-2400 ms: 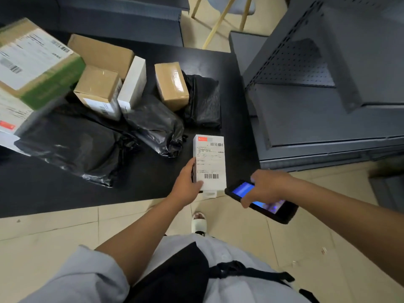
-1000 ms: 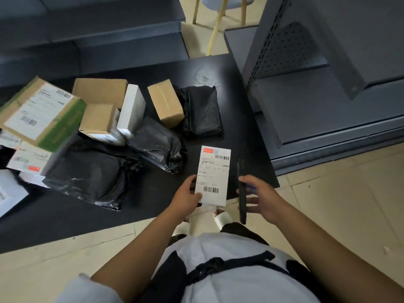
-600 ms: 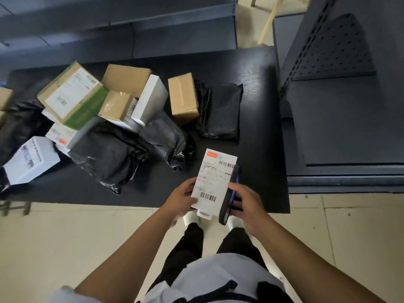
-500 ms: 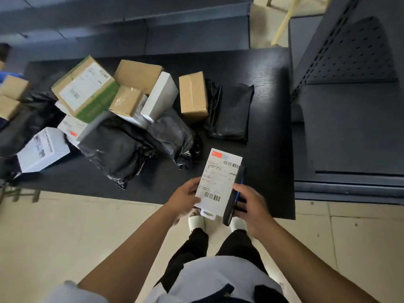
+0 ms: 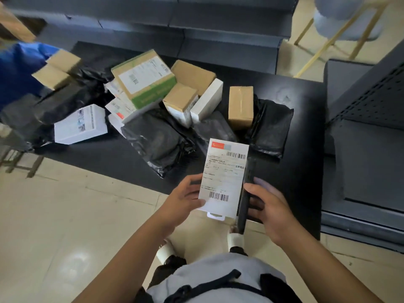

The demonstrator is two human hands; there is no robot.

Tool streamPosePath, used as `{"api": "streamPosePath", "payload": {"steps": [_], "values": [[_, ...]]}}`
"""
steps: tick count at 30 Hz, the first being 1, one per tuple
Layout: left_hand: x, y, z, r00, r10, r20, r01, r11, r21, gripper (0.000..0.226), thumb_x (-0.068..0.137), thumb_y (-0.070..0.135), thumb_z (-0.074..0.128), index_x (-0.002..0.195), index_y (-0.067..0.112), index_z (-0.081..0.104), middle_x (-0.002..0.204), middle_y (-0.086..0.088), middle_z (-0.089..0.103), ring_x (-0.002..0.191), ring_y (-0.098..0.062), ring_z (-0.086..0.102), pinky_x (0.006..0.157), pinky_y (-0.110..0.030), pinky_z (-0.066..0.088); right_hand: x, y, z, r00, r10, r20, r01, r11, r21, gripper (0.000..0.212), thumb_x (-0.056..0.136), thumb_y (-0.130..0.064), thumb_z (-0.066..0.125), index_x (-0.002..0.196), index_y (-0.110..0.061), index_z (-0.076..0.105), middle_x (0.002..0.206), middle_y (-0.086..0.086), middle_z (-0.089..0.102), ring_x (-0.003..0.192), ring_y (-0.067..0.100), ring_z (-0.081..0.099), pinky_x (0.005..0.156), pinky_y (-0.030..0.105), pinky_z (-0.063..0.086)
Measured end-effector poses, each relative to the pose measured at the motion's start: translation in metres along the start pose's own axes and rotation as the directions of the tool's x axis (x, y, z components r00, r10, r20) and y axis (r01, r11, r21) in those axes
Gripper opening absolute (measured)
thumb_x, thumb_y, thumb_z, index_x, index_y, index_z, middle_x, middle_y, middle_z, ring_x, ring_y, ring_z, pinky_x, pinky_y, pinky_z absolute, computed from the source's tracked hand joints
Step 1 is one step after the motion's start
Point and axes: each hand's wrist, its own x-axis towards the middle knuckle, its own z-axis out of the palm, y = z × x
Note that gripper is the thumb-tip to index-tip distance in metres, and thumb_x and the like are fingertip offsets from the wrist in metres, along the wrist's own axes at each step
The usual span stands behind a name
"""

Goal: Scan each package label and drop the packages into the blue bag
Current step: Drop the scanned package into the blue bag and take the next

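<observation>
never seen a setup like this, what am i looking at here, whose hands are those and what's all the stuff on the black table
There is no machine here. A person wears a camera on the head, so this one picture looks down over their own arms and feet.

The left hand grips a white package with a shipping label and barcodes facing up. The right hand holds a dark handheld scanner edge-on, right beside the package.

On the black table lies a heap of parcels: brown boxes, such as the small one standing alone, a green-edged box with a label, white boxes and several black plastic mailers.

At the far left edge is the blue bag, blurred. The package in hand is not in it yet.
</observation>
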Motion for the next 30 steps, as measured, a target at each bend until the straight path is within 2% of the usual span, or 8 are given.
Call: {"api": "streamPosePath", "payload": {"steps": [5, 10, 15, 19, 21, 23, 25, 30], "values": [[-0.043, -0.018, -0.100, 0.992, 0.085, -0.093, -0.093, 0.992, -0.088, 0.056, 0.089, -0.003, 0.067, 0.130, 0.035, 0.058, 0.123, 0.005, 0.070, 0.112, -0.010, 0.067, 0.096, -0.034, 0.052, -0.015, -0.010, 0.110, 0.991, -0.074, 0.114, 0.083, 0.994, -0.077, 0.024, 0.096, -0.014, 0.061, 0.116, -0.016, 0.072, 0.101, 0.006, 0.079, 0.081, 0.019, 0.075, 0.070, 0.035, 0.056], [-0.094, -0.050, -0.207, 0.967, 0.145, -0.210, -0.176, 0.975, -0.135, 0.056, 0.084, 0.004, 0.073, 0.129, 0.034, 0.060, 0.122, 0.001, 0.070, 0.114, -0.020, 0.067, 0.099, -0.044, 0.054, -0.023, 0.000, 0.229, 0.970, -0.088, 0.225, 0.124, 0.981, -0.149, 0.023, 0.096, -0.015, 0.058, 0.110, -0.018, 0.076, 0.102, 0.008, 0.079, 0.085, 0.021, 0.074, 0.079, 0.040, 0.054], [-0.136, -0.092, -0.300, 0.942, 0.147, -0.303, -0.210, 0.960, -0.187, 0.060, 0.087, -0.007, 0.069, 0.132, 0.032, 0.060, 0.119, 0.000, 0.072, 0.111, -0.021, 0.068, 0.092, -0.036, 0.057, -0.025, 0.025, 0.337, 0.946, -0.039, 0.320, 0.121, 0.964, -0.238, 0.029, 0.081, -0.032, 0.067, 0.106, -0.023, 0.079, 0.108, 0.008, 0.078, 0.092, 0.024, 0.071, 0.084, 0.046, 0.053], [-0.158, -0.118, -0.352, 0.924, 0.133, -0.357, -0.234, 0.938, -0.256, 0.058, 0.087, -0.008, 0.069, 0.131, 0.028, 0.060, 0.122, -0.005, 0.071, 0.111, -0.027, 0.068, 0.092, -0.039, 0.058, -0.025, 0.034, 0.400, 0.930, -0.003, 0.366, 0.119, 0.949, -0.293, 0.035, 0.080, -0.030, 0.068, 0.111, -0.019, 0.077, 0.111, 0.009, 0.077, 0.097, 0.027, 0.068, 0.094, 0.055, 0.052], [-0.164, -0.126, -0.373, 0.918, 0.131, -0.375, -0.254, 0.920, -0.299, 0.058, 0.086, -0.006, 0.071, 0.132, 0.028, 0.059, 0.124, -0.007, 0.070, 0.112, -0.028, 0.068, 0.093, -0.040, 0.057, -0.022, 0.034, 0.426, 0.924, 0.017, 0.382, 0.113, 0.942, -0.315, 0.029, 0.079, -0.030, 0.068, 0.103, -0.022, 0.080, 0.105, 0.008, 0.078, 0.090, 0.024, 0.070, 0.089, 0.051, 0.052], [-0.166, -0.128, -0.388, 0.916, 0.139, -0.377, -0.272, 0.904, -0.329, 0.059, 0.084, -0.002, 0.074, 0.134, 0.026, 0.059, 0.125, -0.008, 0.070, 0.111, -0.030, 0.069, 0.093, -0.041, 0.057, -0.018, 0.029, 0.446, 0.912, 0.033, 0.409, 0.113, 0.938, -0.328, 0.017, 0.087, -0.022, 0.066, 0.092, -0.025, 0.082, 0.099, 0.007, 0.079, 0.083, 0.019, 0.071, 0.084, 0.044, 0.052], [-0.165, -0.133, -0.419, 0.905, 0.128, -0.405, -0.283, 0.893, -0.350, 0.058, 0.086, -0.005, 0.073, 0.134, 0.025, 0.058, 0.125, -0.007, 0.070, 0.110, -0.031, 0.069, 0.094, -0.041, 0.057, -0.001, 0.027, 0.481, 0.903, 0.066, 0.425, 0.104, 0.925, -0.364, 0.019, 0.090, -0.020, 0.064, 0.090, -0.024, 0.082, 0.099, 0.009, 0.079, 0.081, 0.019, 0.071, 0.082, 0.043, 0.052], [-0.158, -0.125, -0.494, 0.872, 0.092, -0.480, -0.293, 0.885, -0.362, 0.056, 0.088, -0.006, 0.071, 0.132, 0.029, 0.061, 0.125, -0.005, 0.070, 0.110, -0.031, 0.068, 0.092, -0.036, 0.056, 0.035, 0.014, 0.569, 0.867, 0.145, 0.476, 0.063, 0.917, -0.394, 0.023, 0.072, -0.034, 0.069, 0.089, -0.026, 0.083, 0.101, 0.008, 0.079, 0.087, 0.023, 0.069, 0.090, 0.048, 0.051]]}}
